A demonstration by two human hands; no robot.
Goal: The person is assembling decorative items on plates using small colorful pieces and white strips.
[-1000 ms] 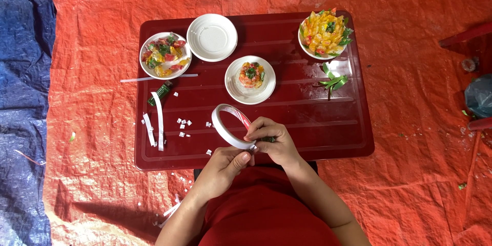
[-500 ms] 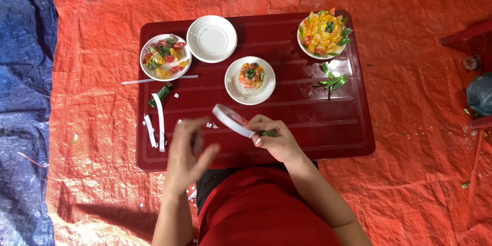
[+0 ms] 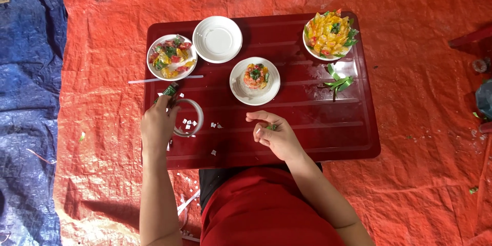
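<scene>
Resting left hand on white tape ring; pinching small green scrap in right hand, well right of the ring.

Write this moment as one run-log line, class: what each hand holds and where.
left hand: on tape roll, table's left side | right hand: pinching small green piece, front centre | nearest plate: garnished
</scene>
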